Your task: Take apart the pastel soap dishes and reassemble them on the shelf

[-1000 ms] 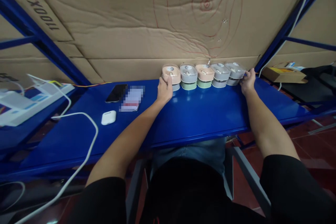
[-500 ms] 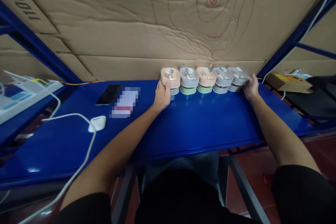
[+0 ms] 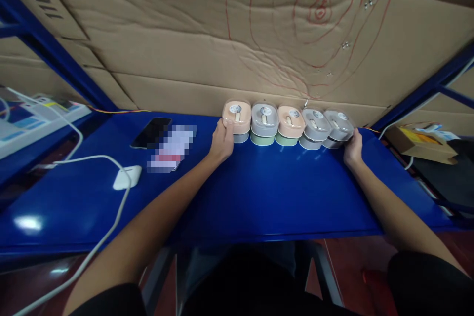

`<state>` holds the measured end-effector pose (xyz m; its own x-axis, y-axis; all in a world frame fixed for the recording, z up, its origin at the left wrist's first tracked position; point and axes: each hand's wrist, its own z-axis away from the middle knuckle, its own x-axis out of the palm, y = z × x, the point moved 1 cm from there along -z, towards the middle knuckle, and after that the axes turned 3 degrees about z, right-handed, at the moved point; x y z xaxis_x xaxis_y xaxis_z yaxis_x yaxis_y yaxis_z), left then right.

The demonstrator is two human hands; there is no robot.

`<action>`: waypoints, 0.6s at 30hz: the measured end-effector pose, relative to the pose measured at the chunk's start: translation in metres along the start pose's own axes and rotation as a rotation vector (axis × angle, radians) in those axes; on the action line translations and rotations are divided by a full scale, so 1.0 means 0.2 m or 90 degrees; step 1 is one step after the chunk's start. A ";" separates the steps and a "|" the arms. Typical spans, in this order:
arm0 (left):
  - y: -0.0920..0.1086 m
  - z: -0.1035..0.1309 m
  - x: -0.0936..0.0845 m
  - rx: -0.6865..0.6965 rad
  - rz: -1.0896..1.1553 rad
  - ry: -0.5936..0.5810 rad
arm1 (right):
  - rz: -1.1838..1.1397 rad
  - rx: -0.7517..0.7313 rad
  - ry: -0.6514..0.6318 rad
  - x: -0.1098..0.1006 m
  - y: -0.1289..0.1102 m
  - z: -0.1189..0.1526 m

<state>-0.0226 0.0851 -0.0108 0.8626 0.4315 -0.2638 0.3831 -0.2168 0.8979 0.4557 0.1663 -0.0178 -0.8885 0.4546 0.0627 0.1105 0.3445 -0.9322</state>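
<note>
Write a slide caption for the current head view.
Left hand and right hand at opposite ends of a row of lidded containers on a blue tabletop.

Head-worn view — forward and down across the blue table

- Leftmost container wears peach over gray.
- Second container pairs gray with soft green.
- Third container sets peach above green.
- Fourth container and fifth container show gray on gray.
- Tabletop spreads deep blue.
- Brown cardboard carries uneven red rings and black lettering.
- Small case and cable are white; sleeves, black.
</note>
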 end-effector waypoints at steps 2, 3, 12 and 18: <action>0.00 0.01 0.00 -0.003 -0.011 0.004 | -0.005 -0.014 -0.019 -0.01 0.01 0.02; 0.00 0.01 0.00 -0.004 -0.016 0.006 | -0.006 -0.017 -0.026 -0.01 0.01 0.02; -0.02 -0.02 -0.03 -0.039 -0.039 0.016 | -0.008 0.011 -0.078 -0.03 0.02 0.05; -0.05 -0.09 -0.07 -0.062 -0.037 0.049 | 0.006 0.049 -0.064 0.05 -0.06 0.11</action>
<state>-0.0451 0.0970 -0.0100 0.8107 0.5071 -0.2927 0.3950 -0.1047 0.9127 0.4357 0.1482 -0.0140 -0.9279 0.3721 0.0217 0.0880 0.2753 -0.9573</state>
